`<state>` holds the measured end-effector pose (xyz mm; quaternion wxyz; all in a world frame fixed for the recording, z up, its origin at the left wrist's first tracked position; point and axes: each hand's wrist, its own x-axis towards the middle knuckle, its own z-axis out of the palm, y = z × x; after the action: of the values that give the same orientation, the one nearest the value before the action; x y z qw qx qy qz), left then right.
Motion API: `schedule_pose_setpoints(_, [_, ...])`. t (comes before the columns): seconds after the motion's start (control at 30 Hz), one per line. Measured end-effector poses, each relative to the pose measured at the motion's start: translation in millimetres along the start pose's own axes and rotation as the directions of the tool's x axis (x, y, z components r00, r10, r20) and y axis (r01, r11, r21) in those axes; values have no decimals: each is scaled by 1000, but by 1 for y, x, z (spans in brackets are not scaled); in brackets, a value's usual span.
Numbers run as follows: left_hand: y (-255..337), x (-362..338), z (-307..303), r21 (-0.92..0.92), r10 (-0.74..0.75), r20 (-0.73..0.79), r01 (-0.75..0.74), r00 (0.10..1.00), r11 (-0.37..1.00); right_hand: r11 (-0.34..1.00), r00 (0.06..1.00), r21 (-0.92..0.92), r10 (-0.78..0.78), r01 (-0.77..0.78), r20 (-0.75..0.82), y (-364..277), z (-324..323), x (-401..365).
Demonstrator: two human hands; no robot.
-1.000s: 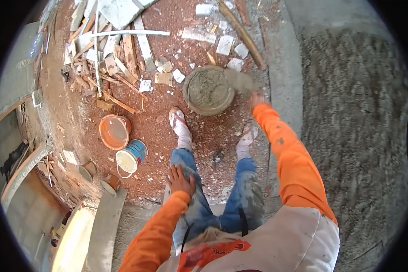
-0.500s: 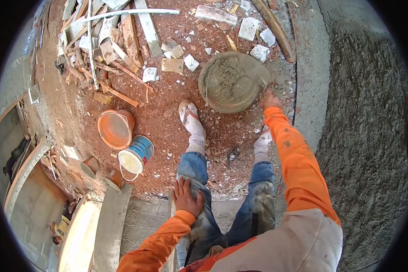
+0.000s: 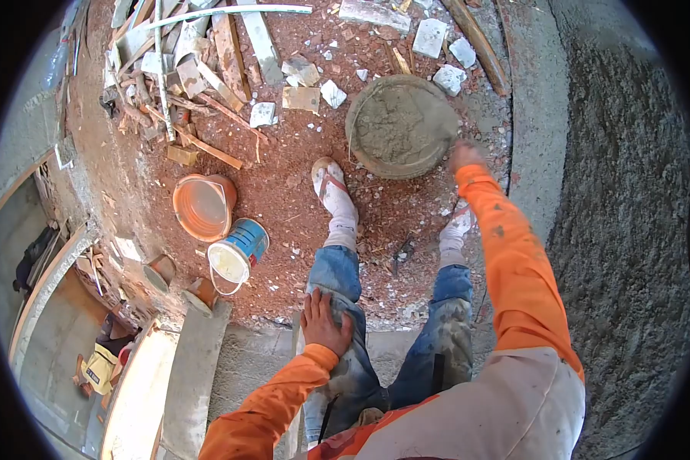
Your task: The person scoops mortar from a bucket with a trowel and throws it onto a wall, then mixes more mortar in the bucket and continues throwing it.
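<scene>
My left hand (image 3: 323, 320) lies flat on the left knee of the blue jeans (image 3: 336, 274), its fingers spread. At the right rim of a round tub (image 3: 395, 170) my right hand (image 3: 466, 156) is closed on something I cannot make out; it may be a tool whose end is in the mortar. Grey wet mortar (image 3: 395, 123) fills the tub, its surface rough in the middle and smoother toward the right.
An orange bucket (image 3: 201, 207) and a blue bucket (image 3: 248, 239) stand left of my feet. Wood scraps (image 3: 226, 50) and broken white blocks (image 3: 430, 37) lie beyond. Wet concrete (image 3: 621, 192) spans the right side. Another person in yellow (image 3: 100, 368) is at lower left.
The smooth patch at the tub's right has shrunk and the mortar surface looks more even. My right hand remains by the rim. The view has shifted slightly, and more of the other person shows.
</scene>
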<state>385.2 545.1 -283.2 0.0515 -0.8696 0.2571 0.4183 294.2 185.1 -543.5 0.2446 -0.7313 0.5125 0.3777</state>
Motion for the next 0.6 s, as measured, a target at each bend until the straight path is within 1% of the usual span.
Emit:
schedule_pose_setpoints(0.07, [0,2,1,0,-6,1,6,1000,1000,996,995,-69,-62,57,-74,-34,68,8])
schedule_pose_setpoints(0.1, [-1,1,-1,-2,-3,5,3,1000,1000,996,995,-57,-66,62,-70,-39,76,-2])
schedule_pose_setpoints(0.13, [1,1,-3,9,-4,-8,4,1000,1000,984,980,98,-134,149,-145,-46,79,-11])
schedule_pose_setpoints(0.17, [1,2,-3,14,-12,-17,12,1000,1000,941,957,237,-191,242,-219,-49,86,-17])
schedule_pose_setpoints(0.2, [-1,-1,-4,20,-12,-13,12,1000,1000,940,958,240,-192,242,-215,-40,91,-19])
schedule_pose_setpoints(0.23, [0,2,-3,17,0,-14,1,1000,1000,888,956,354,-281,294,-88,-16,95,-10])
schedule_pose_setpoints(0.27, [2,2,-3,8,7,-17,-6,1000,1000,824,925,465,-380,323,30,-1,86,-9])
schedule_pose_setpoints(0.3, [3,1,-4,24,5,-24,-4,1000,1000,828,926,457,-377,325,25,10,81,-14])
schedule_pose_setpoints(0.37, [3,5,-7,33,18,-44,-17,999,999,769,884,604,-412,208,220,25,48,-34])
schedule_pose_setpoints(0.4, [2,5,-5,36,8,-33,-7,999,999,818,900,465,-426,337,97,36,71,-22])
schedule_pose_setpoints(0.43, [2,2,-3,38,-2,-17,2,1000,999,826,904,454,-418,335,93,36,74,-25])
schedule_pose_setpoints(0.47, [3,1,-4,49,-6,-5,6,1000,999,906,965,343,-263,247,1,26,72,-29])
schedule_pose_setpoints(0.5, [4,2,-5,46,8,-19,-8,1000,999,959,987,247,-112,137,-113,15,67,-31])
schedule_pose_setpoints(0.53, [4,-1,-6,41,-15,-17,16,1000,999,956,997,284,-81,72,18,11,54,-42])
schedule_pose_setpoints(0.57, [5,-2,-6,31,-35,-17,35,999,999,955,997,287,-76,73,-2,7,44,-51])
schedule_pose_setpoints(0.6, [6,-1,-4,20,-12,-33,13,999,1000,969,1000,245,-20,24,-22,8,30,-60])
